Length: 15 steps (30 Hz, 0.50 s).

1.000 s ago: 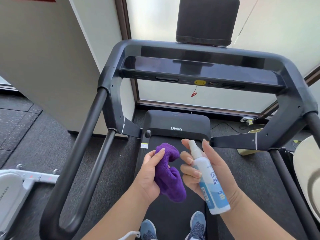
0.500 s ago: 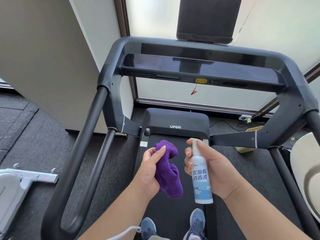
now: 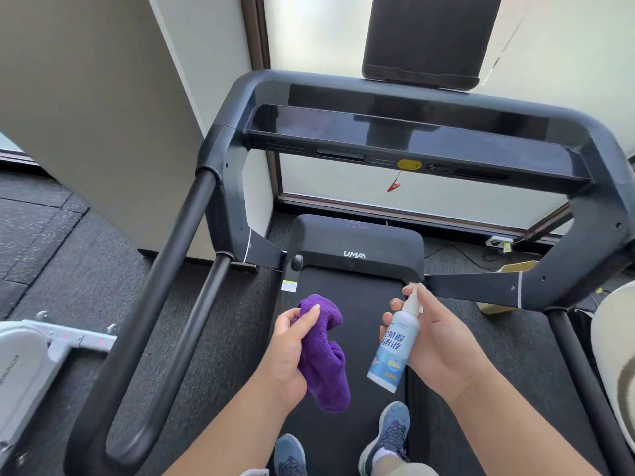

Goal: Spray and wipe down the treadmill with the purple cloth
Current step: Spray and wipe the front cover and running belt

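1. Bottle rotation continues: the spray bottle (image 3: 395, 341) is nearer upright than a second ago, nozzle up at 12 o'clock, label facing the camera.
2. Right hand (image 3: 436, 341) grips it, index finger atop the nozzle.
3. Left hand (image 3: 292, 348) clutches the bunched purple cloth (image 3: 324, 355), at 9 o'clock of the bottle, above the belt.
4. Treadmill (image 3: 412, 132) console at 12 o'clock looks dry: spraying and wiping both seem still pending.

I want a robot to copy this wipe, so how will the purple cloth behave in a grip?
Probably floppy: the purple cloth bunches in the left hand and its lower end droops below the palm. Its plush pile suggests it is soft, compressible and not slippery. It looks light, since a loose pinch holds it.
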Each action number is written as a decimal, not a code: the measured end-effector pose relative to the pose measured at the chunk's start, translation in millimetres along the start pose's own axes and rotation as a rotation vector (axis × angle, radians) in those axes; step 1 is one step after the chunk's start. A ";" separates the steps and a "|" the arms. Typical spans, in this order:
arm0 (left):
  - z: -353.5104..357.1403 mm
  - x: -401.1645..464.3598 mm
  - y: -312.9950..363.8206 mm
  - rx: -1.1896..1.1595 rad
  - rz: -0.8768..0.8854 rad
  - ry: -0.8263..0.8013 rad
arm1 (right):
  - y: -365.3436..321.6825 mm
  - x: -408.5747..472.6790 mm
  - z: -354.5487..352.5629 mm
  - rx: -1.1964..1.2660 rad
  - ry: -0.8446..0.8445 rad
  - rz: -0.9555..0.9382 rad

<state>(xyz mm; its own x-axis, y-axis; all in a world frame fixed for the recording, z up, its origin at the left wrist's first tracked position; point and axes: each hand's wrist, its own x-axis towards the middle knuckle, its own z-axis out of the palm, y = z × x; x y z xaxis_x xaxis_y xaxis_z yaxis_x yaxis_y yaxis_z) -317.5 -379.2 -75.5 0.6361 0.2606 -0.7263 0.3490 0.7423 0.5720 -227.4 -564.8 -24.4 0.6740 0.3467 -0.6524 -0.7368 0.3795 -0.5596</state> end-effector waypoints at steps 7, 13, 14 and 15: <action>10.0 12.8 -6.5 -0.078 0.050 0.143 | -37.3 48.5 -40.9 -0.343 0.197 0.019; 30.0 28.1 -24.1 -0.105 0.098 0.196 | -59.8 87.6 -72.7 -0.425 0.146 0.089; 33.0 31.9 -28.1 -0.115 0.103 0.186 | -61.5 95.1 -76.9 -0.432 0.148 0.095; 36.2 34.9 -32.4 -0.130 0.106 0.170 | -62.8 101.8 -80.0 -0.430 0.158 0.098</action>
<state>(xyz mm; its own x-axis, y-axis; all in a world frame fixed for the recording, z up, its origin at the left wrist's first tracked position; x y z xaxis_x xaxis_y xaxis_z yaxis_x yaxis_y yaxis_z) -281.7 -416.6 -105.5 0.5354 0.4332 -0.7251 0.1879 0.7759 0.6023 -116.8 -621.9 -96.6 0.6081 0.2158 -0.7640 -0.7744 -0.0504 -0.6307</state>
